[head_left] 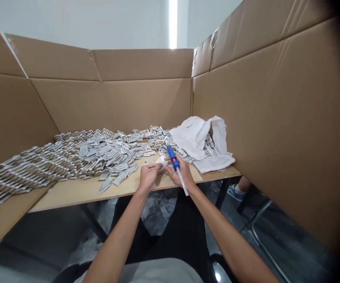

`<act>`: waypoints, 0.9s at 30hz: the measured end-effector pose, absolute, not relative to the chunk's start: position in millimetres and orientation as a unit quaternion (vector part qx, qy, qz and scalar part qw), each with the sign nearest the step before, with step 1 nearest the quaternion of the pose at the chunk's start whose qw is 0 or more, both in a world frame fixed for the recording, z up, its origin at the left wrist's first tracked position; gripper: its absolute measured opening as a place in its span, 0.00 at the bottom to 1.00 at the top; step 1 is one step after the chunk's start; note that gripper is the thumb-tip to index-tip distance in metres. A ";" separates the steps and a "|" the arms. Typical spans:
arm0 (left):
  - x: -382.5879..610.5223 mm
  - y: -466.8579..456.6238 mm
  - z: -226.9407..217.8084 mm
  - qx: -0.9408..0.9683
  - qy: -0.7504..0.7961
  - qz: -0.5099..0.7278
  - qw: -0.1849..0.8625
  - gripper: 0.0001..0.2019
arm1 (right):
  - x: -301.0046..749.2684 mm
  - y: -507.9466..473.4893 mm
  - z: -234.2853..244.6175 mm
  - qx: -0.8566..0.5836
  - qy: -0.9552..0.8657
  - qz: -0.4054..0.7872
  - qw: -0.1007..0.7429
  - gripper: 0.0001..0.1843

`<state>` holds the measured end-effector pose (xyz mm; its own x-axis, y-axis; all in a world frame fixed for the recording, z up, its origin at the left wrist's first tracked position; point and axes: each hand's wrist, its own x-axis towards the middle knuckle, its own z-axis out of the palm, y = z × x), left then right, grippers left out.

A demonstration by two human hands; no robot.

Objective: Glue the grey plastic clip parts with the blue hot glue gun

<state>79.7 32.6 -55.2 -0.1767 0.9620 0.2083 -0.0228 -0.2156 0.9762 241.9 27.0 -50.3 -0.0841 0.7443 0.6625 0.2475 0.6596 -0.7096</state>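
Observation:
Near the front edge of the wooden table (69, 193), both my hands are close together. My right hand (184, 173) is closed around a blue hot glue gun (173, 158) that has orange parts. A translucent glue stick (182, 181) pokes out of its back toward me, and its nozzle points away. My left hand (149, 175) pinches a small pale piece (163, 163), which the right fingertips also seem to touch. Its exact kind is too small to tell. Many loose flat grey-white pieces (119, 157) with gold-brown sides lie in a heap just beyond the left hand.
Rows of similar pieces (25, 167) are stacked along the left. Crumpled white paper sheets (195, 135) cover pieces at the right. Tall cardboard walls (146, 98) enclose the table on three sides. Clear plastic bags (158, 208) lie below; another person's shoe (236, 192) shows beyond the right wall.

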 end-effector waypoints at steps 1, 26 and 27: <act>80.0 33.6 -55.8 0.494 0.477 0.599 0.412 0.11 | 242.3 25.2 -48.9 -0.353 -0.718 0.210 0.562 0.15; 81.1 31.4 -56.5 0.495 0.404 0.621 0.454 0.20 | 241.0 44.2 -63.4 -0.434 -0.630 0.174 0.620 0.11; 81.6 31.4 -56.3 0.498 0.405 0.619 0.452 0.20 | 241.1 43.5 -62.8 -0.431 -0.634 0.179 0.617 0.11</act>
